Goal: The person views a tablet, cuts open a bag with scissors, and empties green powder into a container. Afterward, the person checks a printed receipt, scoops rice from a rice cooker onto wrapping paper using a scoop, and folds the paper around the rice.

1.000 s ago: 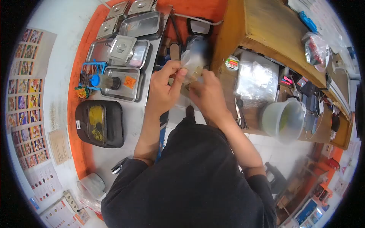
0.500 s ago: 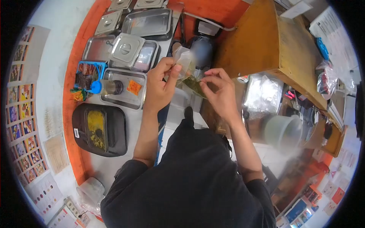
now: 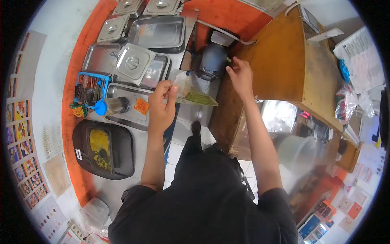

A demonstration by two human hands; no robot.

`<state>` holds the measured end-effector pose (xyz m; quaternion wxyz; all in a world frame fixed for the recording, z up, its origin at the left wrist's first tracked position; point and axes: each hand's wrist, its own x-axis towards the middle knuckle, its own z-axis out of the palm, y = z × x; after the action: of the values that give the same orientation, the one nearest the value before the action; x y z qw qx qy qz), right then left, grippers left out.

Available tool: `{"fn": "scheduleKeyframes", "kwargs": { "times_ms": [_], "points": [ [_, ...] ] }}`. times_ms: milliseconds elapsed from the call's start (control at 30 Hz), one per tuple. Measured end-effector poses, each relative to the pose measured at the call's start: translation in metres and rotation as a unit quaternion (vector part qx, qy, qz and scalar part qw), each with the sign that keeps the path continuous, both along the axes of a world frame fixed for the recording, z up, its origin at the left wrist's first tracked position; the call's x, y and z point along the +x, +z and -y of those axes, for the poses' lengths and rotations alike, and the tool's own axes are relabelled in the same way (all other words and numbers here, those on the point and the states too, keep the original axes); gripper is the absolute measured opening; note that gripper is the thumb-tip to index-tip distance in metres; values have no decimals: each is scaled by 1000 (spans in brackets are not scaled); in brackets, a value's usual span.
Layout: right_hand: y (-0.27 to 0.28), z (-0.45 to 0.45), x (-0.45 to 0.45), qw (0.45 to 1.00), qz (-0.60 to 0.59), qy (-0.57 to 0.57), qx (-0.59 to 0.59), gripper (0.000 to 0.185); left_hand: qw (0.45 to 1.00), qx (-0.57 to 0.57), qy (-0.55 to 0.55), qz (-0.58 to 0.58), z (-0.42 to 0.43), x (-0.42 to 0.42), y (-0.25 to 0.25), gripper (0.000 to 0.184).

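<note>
My left hand (image 3: pixel 161 106) is closed on the top of a small clear plastic bag (image 3: pixel 182 83). Green, shredded-looking contents (image 3: pixel 199 98) lie along the bag's lower part, which points to the right. Up and to the right, my right hand (image 3: pixel 241 76) is beside a dark bin (image 3: pixel 209 65) with a blurred top. Its thumb and forefinger are apart, and a tiny pale bit (image 3: pixel 228 59) shows by the fingertips; I cannot tell whether they touch it.
Steel pans (image 3: pixel 157 32) and a lidded pan (image 3: pixel 135 60) line the left counter. Nearer are a blue-capped bottle (image 3: pixel 115 106), an orange item (image 3: pixel 141 106) in a tray, and a black container (image 3: pixel 124 150) with yellow food. A wooden cabinet (image 3: pixel 276 57) juts out at right.
My right hand has left the bag and moved up toward the bin. My left hand has lowered slightly leftward, still holding the bag, whose green contents now show more fully.
</note>
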<state>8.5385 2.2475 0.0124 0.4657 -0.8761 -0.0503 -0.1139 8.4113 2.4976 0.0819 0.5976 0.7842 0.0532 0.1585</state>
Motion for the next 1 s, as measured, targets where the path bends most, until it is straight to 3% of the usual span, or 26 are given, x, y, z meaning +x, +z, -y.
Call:
{"fn": "scheduleKeyframes", "kwargs": {
  "times_ms": [67, 100, 167, 200, 233, 267, 300, 367, 433, 533, 600, 700, 733, 767, 833, 900, 967, 1000],
  "points": [
    [-23, 3, 21, 990, -19, -8, -140, 35, 1000, 27, 4, -16, -5, -9, 2, 16],
    [-24, 6, 24, 990, -16, -5, -142, 35, 998, 57, 6, -31, -8, -13, 4, 16],
    [-21, 11, 16, 972, -212, 62, 87, 42, 998, 58, 15, -17, -10, -22, 10, 15],
    [-9, 12, 6, 972, -211, 65, 84, 42, 998, 59, 20, -5, -10, -28, 12, 15],
    [10, 14, -7, 905, -307, 72, 284, 39, 998, 57, 23, -4, -10, -33, 10, 15],
    [26, 17, -19, 790, -386, 73, 470, 37, 999, 29, 28, -10, -11, -39, 6, 15],
    [35, 21, -28, 792, -385, 70, 469, 37, 999, 1, 31, -15, -11, -46, 5, 14],
    [57, 32, -45, 731, -395, 100, 547, 34, 1000, 1, 24, -20, -8, -59, 4, 14],
    [105, 37, -64, 731, -380, 89, 560, 28, 1000, 1, 11, -19, -4, -71, 8, 14],
    [179, 60, -83, 942, -152, 82, 287, 26, 997, 49, -18, -51, 6, -91, 15, 15],
    [226, 86, -80, 991, 36, 57, 113, 27, 999, -10, -12, -37, 18, -107, 19, 17],
    [225, 152, -23, 959, 243, -31, -143, 29, 999, 17, -22, -20, 44, -130, 40, 19],
    [201, 176, -16, 958, 247, -41, -143, 29, 1000, 11, -16, -9, 53, -141, 37, 20],
    [169, 202, -15, 907, 210, -107, -350, 29, 1000, 14, -27, -6, 61, -153, 41, 20],
    [168, 242, -47, 805, 158, -181, -542, 30, 998, 53, 5, 21, 87, -170, 50, 18],
    [194, 247, -110, 837, 280, -163, -441, 29, 999, 48, -10, 7, 121, -186, 68, 18],
    [178, 246, -179, 968, 208, -15, -140, 26, 998, -22, -12, 57, 152, -196, 76, 17],
    [160, 247, -210, 985, 153, 58, -47, 21, 994, -28, -54, 95, 185, -198, 102, 18]
  ]
}}
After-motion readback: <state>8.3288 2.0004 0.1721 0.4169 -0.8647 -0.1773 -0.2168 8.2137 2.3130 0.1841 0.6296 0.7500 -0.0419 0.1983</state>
